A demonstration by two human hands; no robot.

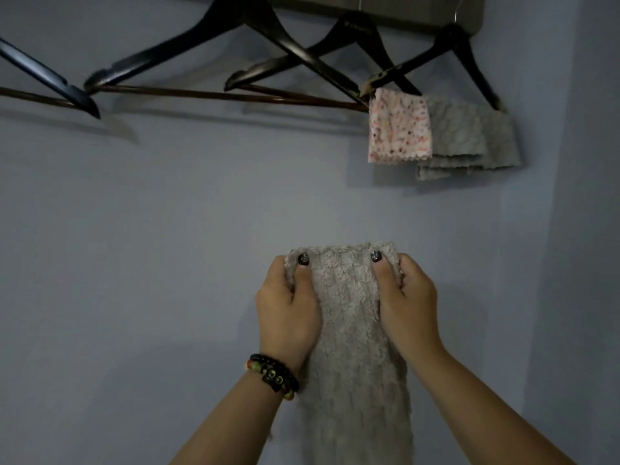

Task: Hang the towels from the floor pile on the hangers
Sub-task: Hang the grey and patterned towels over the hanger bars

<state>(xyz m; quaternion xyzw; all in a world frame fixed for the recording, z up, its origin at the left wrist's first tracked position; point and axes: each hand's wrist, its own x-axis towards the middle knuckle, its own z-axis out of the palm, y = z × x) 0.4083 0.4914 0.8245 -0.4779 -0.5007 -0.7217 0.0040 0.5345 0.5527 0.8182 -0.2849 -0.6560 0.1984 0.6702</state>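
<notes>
I hold a fluffy grey towel (349, 317) up in front of the wall, and it hangs down between my forearms. My left hand (288, 307) grips its upper left corner, thumb on the front. At the upper right corner my right hand (406, 303) grips it the same way. Above, several dark hangers hang in a row; the middle one (188, 52) has a bare brown bar (235, 95). The rightmost hanger (449, 55) carries a pink speckled towel (399, 125) and grey towels (469, 135). The floor pile is out of view.
A grey-blue wall (167, 229) fills the view, with a corner (557, 196) at the right. The hangers hang from a grey unit (402, 8) at the top edge. A dark hanger (50, 78) hangs at the far left.
</notes>
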